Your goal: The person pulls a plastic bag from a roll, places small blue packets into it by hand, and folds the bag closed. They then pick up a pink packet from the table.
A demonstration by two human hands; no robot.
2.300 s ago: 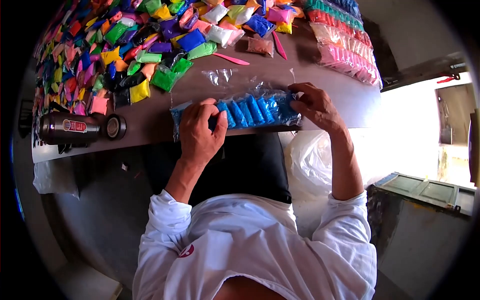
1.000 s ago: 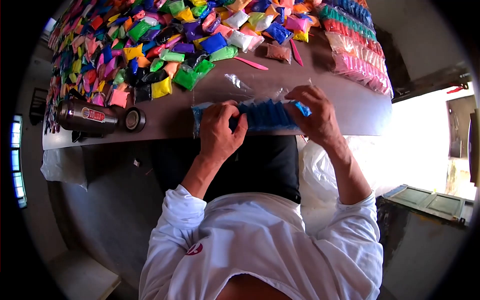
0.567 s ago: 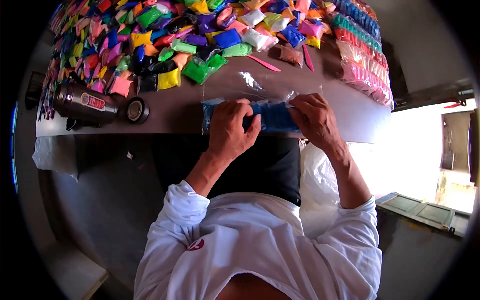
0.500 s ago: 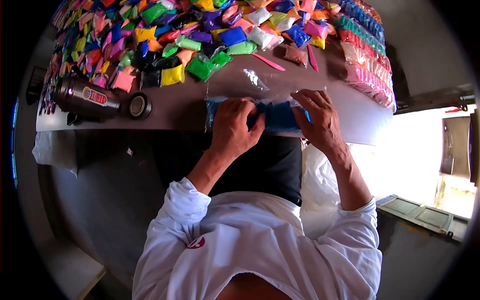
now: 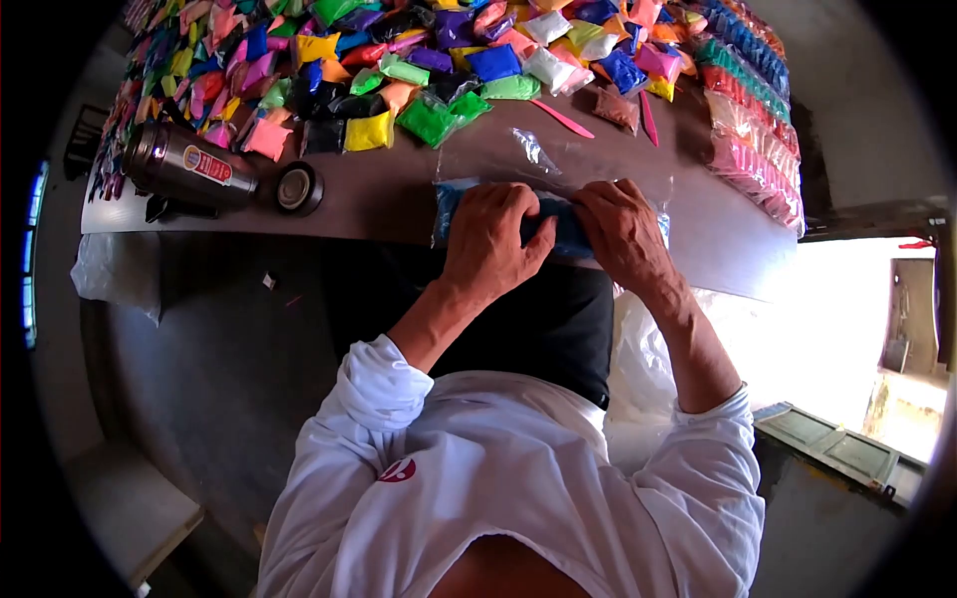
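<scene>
A clear plastic bag with blue contents (image 5: 566, 231) lies at the near edge of the table, in front of my body. My left hand (image 5: 496, 234) is curled over its left part, thumb pointing right and fingers bent onto the plastic. On the right part, my right hand (image 5: 626, 231) has its fingers bent together and pressed on the bag. Both hands hide much of the blue contents. The bag's clear upper part (image 5: 533, 151) spreads flat beyond my fingers and catches the light.
Many small colourful packets (image 5: 371, 131) are heaped across the far side of the table. Bundled packets in rows (image 5: 753, 164) stand at the right. A steel flask (image 5: 189, 169) and its black-rimmed lid (image 5: 299, 187) lie left. Two pink plastic sticks (image 5: 563, 119) lie near the heap.
My right hand has moved from spread fingers at the bag's right part to bent, gathered fingers closer to my left hand. The view has shifted slightly.
</scene>
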